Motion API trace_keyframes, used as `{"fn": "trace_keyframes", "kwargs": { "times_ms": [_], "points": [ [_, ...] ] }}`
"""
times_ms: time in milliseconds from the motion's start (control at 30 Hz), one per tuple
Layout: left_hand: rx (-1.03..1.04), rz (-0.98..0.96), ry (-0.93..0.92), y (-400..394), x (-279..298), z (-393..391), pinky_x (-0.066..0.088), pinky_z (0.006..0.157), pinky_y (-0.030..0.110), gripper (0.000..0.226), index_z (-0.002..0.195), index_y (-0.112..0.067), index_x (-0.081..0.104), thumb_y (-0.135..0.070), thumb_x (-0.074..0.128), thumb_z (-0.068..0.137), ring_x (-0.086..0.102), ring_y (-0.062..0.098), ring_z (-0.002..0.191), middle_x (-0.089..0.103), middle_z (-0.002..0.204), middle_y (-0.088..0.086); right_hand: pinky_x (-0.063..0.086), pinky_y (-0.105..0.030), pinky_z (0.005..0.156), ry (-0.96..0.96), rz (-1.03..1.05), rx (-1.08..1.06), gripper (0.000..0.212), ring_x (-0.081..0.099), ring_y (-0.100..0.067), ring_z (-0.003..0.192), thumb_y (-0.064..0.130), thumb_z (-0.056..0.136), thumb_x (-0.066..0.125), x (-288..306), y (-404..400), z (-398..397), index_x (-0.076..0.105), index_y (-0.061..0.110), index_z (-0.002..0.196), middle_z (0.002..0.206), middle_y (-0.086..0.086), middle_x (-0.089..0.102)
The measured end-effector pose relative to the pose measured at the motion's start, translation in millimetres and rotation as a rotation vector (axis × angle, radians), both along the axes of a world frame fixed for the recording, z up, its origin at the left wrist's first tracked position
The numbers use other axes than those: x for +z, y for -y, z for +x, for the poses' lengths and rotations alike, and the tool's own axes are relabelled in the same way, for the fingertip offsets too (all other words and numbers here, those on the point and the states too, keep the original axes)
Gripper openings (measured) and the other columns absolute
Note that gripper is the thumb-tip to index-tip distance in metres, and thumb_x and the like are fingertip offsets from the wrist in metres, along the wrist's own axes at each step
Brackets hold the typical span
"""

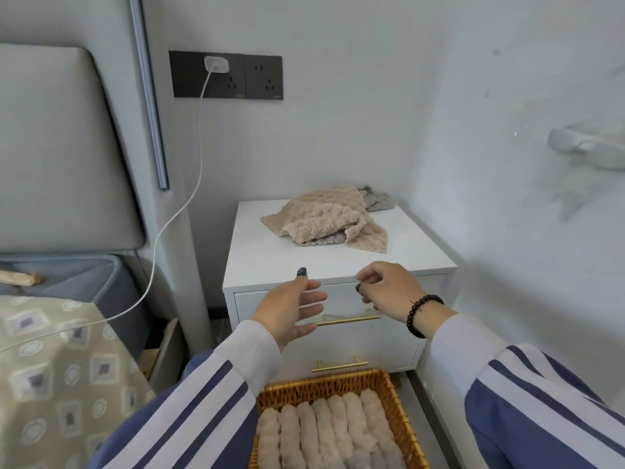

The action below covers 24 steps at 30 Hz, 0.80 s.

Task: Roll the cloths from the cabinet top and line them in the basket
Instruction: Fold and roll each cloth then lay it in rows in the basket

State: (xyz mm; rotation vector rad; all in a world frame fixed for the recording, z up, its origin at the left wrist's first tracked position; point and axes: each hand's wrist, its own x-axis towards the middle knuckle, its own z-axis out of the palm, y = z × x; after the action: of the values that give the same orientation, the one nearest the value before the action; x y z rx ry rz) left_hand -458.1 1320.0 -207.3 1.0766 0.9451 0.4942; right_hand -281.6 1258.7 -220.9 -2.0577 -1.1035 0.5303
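Two hands up in front of the cabinet, both empty. Head view: your left hand [291, 308] is open, fingers straight and spread, thumb up, level with the cabinet's [338, 262] front edge. Your right hand [389, 287] has loosely curled fingers, nothing in them, bead bracelet [421, 314] on the wrist. Unrolled cloths [324, 218] lie in a heap on the cabinet top toward the back, beige on top, a grey one [378, 198] poking out behind. Wicker basket [392, 397] sits below your hands, rolled cloths [324, 431] lined side by side inside. Charger cable [176, 214] hangs from the wall socket on your left.
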Motion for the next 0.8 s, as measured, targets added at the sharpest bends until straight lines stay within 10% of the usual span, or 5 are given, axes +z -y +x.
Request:
{"fn": "trace_keyframes", "kwargs": {
  "times_ms": [300, 567, 800],
  "points": [
    [0.190, -0.077, 0.161, -44.7, 22.0, -4.0, 0.053, 0.090, 0.043, 0.034, 0.104, -0.011, 0.064, -0.035, 0.040, 0.102, 0.069, 0.025, 0.096, 0.074, 0.099, 0.010, 0.035, -0.024, 0.090, 0.204, 0.212, -0.002, 0.025, 0.048, -0.019, 0.113, 0.008, 0.086, 0.056, 2.0, -90.5, 2.8, 0.062, 0.019, 0.107, 0.116, 0.000, 0.048],
    [0.209, -0.090, 0.172, -59.2, 27.9, -18.5, 0.055, 0.082, 0.039, 0.036, 0.106, -0.011, 0.063, -0.037, 0.039, 0.102, 0.072, 0.025, 0.091, 0.075, 0.097, 0.010, -0.002, -0.047, 0.116, 0.513, -0.108, 0.168, 0.046, -0.012, -0.028, 0.147, 0.019, 0.091, 0.048, -24.6, -148.4, -29.8, 0.049, 0.035, 0.134, 0.161, -0.002, 0.001],
    [0.213, -0.047, 0.126, -69.2, 25.7, -33.8, 0.055, 0.082, 0.038, 0.037, 0.105, -0.012, 0.063, -0.037, 0.037, 0.102, 0.072, 0.025, 0.092, 0.076, 0.094, 0.009, 0.013, -0.044, 0.112, 0.485, -0.065, 0.004, 0.044, 0.018, -0.021, 0.140, 0.023, 0.086, 0.053, -27.6, -158.2, -35.1, 0.042, 0.014, 0.127, 0.147, -0.003, 0.029]
  ]
}}
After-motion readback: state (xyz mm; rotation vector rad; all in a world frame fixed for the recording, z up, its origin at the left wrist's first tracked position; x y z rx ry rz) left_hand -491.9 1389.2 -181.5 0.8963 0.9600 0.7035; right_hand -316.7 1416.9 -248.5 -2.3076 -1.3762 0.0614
